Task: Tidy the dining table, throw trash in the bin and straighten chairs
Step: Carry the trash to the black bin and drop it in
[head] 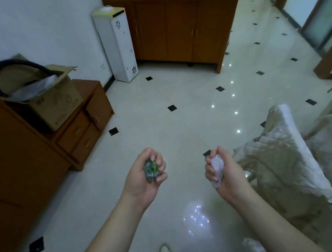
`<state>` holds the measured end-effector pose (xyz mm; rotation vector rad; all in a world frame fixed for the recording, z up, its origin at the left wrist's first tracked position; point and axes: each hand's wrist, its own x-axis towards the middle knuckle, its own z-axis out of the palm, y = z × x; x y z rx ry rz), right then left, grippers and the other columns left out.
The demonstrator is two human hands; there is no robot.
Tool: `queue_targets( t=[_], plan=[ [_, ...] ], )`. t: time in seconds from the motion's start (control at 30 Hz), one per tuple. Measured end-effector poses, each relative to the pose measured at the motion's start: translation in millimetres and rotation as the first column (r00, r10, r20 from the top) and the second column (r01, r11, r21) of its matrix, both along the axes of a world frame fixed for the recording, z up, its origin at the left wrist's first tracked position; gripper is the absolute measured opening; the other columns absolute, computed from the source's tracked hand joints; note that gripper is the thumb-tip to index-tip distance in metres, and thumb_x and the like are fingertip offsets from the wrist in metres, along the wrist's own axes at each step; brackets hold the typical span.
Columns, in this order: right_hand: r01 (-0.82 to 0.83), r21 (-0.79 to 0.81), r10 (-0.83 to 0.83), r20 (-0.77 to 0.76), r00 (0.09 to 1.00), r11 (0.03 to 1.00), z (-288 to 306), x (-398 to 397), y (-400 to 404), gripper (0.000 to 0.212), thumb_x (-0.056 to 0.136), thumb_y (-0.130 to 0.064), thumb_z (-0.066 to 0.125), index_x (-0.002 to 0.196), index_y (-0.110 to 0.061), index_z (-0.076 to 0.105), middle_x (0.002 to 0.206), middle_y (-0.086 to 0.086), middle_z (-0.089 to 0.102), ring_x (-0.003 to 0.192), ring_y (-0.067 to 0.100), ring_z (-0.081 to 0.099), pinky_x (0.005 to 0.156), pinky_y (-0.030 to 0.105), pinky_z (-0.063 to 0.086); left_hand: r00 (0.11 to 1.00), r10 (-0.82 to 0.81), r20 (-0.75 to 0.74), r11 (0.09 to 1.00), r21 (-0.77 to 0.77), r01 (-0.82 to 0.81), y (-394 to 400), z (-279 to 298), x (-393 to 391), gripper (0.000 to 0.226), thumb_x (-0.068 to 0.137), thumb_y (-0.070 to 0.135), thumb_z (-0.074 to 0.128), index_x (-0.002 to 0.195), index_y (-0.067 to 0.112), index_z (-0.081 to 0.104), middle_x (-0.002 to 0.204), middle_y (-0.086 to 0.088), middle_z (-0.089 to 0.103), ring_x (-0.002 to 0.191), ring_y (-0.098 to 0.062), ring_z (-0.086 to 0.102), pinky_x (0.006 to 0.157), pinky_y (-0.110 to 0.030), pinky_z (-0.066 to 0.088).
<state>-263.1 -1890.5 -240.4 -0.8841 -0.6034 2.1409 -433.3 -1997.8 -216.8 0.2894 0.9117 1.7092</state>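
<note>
L hand: fist round crumpled green-silver foil wrapper.
R hand: clutches scrunched clear plastic film.
Handling: prob. light, soft, springy; keep whole-fist hold.

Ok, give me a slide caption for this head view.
Left hand grips green wrapper, right hand grips clear plastic, above tiled floor.

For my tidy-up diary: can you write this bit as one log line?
left hand: grips green wrapper | right hand: grips clear plastic | bin: unseen
</note>
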Motion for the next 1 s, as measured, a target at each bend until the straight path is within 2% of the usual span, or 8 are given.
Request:
queue_targets(
  t=[0.17, 0.33, 0.5, 0.63, 0.83, 1.0],
  plan=[
    [0.113, 0.024, -0.113, 0.014, 0.994, 0.993, 12, -32, 48, 0.031, 0.097, -0.027, 0.038, 0.069, -0.015, 0.046, 0.057, 0.0, 0.048, 0.035, 0.007, 0.034, 0.031, 0.016, 0.019, 0.993, -0.121, -0.005, 0.992, -0.032, 0.121, 71, 2, -35, 0.023, 0.083, 0.023, 0.05, 0.064, 0.016, 0.039, 0.061, -0.001, 0.04, 0.05, -0.012, 0.038, 0.04, -0.019, 0.023],
    [0.131, 0.102, -0.144, 0.133, 0.981, 0.986, 18, -38, 117, 0.034, 0.098, -0.03, 0.036, 0.07, -0.015, 0.048, 0.058, 0.001, 0.05, 0.033, 0.009, 0.035, 0.032, 0.016, 0.023, 0.981, -0.193, 0.019, 0.981, -0.032, 0.194, 160, 2, -47, 0.025, 0.085, 0.022, 0.045, 0.061, 0.017, 0.041, 0.058, 0.001, 0.04, 0.048, -0.011, 0.036, 0.037, -0.018, 0.023],
    [0.256, 0.102, -0.268, 0.12, 0.956, 0.961, 10, -33, 208, 0.034, 0.098, -0.031, 0.039, 0.069, -0.016, 0.05, 0.058, 0.002, 0.051, 0.034, 0.009, 0.037, 0.032, 0.017, 0.026, 0.968, -0.25, 0.005, 0.966, -0.061, 0.25, 267, -4, -45, 0.025, 0.085, 0.023, 0.046, 0.061, 0.017, 0.041, 0.059, 0.001, 0.04, 0.049, -0.011, 0.036, 0.04, -0.02, 0.021],
    [0.333, 0.045, -0.336, 0.11, 0.935, 0.942, 14, -35, 286, 0.031, 0.096, -0.03, 0.043, 0.068, -0.018, 0.05, 0.06, 0.002, 0.05, 0.035, 0.01, 0.037, 0.033, 0.017, 0.026, 0.953, -0.303, -0.001, 0.949, -0.088, 0.302, 353, 3, -37, 0.023, 0.083, 0.024, 0.049, 0.062, 0.017, 0.041, 0.06, 0.001, 0.04, 0.049, -0.011, 0.036, 0.039, -0.019, 0.022],
    [0.292, 0.012, -0.293, 0.07, 0.954, 0.956, 28, -35, 396, 0.033, 0.095, -0.035, 0.043, 0.067, -0.02, 0.051, 0.06, -0.001, 0.048, 0.034, 0.009, 0.031, 0.032, 0.016, 0.015, 0.943, -0.333, 0.003, 0.94, -0.077, 0.332, 462, 16, -32, 0.022, 0.082, 0.023, 0.05, 0.062, 0.017, 0.041, 0.06, 0.001, 0.041, 0.049, -0.012, 0.037, 0.038, -0.019, 0.025],
    [0.287, -0.039, -0.285, 0.059, 0.957, 0.957, 28, -43, 463, 0.032, 0.092, -0.037, 0.044, 0.064, -0.024, 0.051, 0.059, -0.004, 0.048, 0.033, 0.009, 0.026, 0.038, 0.018, 0.007, 0.94, -0.34, 0.031, 0.935, -0.096, 0.341, 533, 9, -44, 0.024, 0.082, 0.024, 0.051, 0.061, 0.016, 0.043, 0.061, 0.0, 0.041, 0.049, -0.012, 0.037, 0.04, -0.02, 0.022]
  ],
)
